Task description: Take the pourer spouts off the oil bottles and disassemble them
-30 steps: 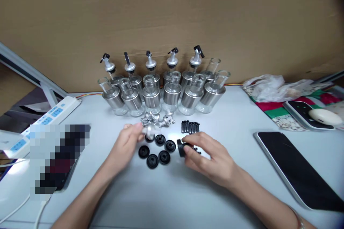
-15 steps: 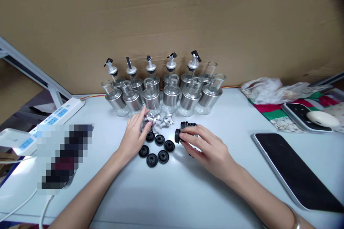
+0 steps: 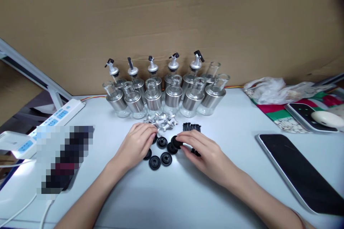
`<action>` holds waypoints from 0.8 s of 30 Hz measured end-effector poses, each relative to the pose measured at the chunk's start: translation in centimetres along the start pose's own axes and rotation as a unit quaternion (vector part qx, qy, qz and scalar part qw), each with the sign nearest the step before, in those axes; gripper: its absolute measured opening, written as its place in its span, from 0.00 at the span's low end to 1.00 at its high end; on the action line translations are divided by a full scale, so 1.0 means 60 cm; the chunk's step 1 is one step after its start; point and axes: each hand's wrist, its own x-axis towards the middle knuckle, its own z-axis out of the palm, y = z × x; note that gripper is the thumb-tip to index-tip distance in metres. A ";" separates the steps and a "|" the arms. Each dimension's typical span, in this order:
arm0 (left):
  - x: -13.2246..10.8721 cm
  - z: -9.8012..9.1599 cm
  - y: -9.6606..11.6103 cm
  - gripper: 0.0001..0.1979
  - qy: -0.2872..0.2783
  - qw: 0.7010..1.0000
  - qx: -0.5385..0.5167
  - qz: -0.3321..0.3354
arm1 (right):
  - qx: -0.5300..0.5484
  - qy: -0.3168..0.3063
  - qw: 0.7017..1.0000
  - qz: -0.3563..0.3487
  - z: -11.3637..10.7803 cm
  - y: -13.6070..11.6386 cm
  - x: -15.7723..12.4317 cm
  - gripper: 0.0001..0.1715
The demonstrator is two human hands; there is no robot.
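Observation:
My right hand point(image 3: 208, 154) pinches a round black stopper point(image 3: 176, 142) above the ring of black stoppers lying on the table. My left hand point(image 3: 135, 143) has its fingers closed at the front of a pile of silver pour spouts point(image 3: 167, 120). A silver pour spout point(image 3: 160, 132) shows at its fingertips, mostly covered by them. Beneath and between both hands lie several loose black stoppers point(image 3: 154, 162), some partly hidden by the left hand. Small black flip caps point(image 3: 192, 126) stand in a row behind my right hand, with more partly hidden under it.
Two rows of glass bottles with steel bands point(image 3: 173, 96) stand behind, several back ones topped with spouts. At left are a power strip point(image 3: 57, 116) and a blurred-out device with cables. On the right lie a phone point(image 3: 298, 171), a plastic bag point(image 3: 279, 91) and a patterned cloth.
My left hand has drawn back from the spout pile toward me, its spread fingers now closed on a spout. My right hand has tilted the black stopper and brought it slightly left, over the ring.

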 end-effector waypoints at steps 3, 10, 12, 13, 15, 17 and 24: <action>0.000 -0.007 0.004 0.12 -0.017 1.000 0.015 0.020 | 0.014 -0.010 1.000 -0.005 0.006 -0.011 0.004 0.13; -0.002 -0.017 0.004 0.12 -0.026 0.996 0.072 0.035 | 0.022 -0.030 0.998 -0.043 0.039 -0.024 0.026 0.09; -0.003 -0.018 0.000 0.12 -0.027 0.994 0.102 0.037 | 0.016 -0.016 0.998 -0.058 0.048 -0.021 0.032 0.09; -0.003 -0.019 -0.003 0.12 -0.026 0.992 0.118 0.037 | 0.013 -0.013 0.998 -0.064 0.052 -0.019 0.034 0.10; -0.003 -0.020 -0.008 0.12 -0.026 0.989 0.143 0.032 | 0.003 -0.021 0.997 -0.076 0.059 -0.017 0.037 0.10; -0.004 -0.020 -0.010 0.12 -0.038 0.988 0.148 0.015 | -0.009 -0.049 0.996 -0.079 0.065 -0.017 0.038 0.09; -0.006 -0.021 -0.001 0.11 -0.111 0.985 0.097 -0.087 | -0.017 -0.083 0.996 -0.034 0.060 -0.021 0.038 0.09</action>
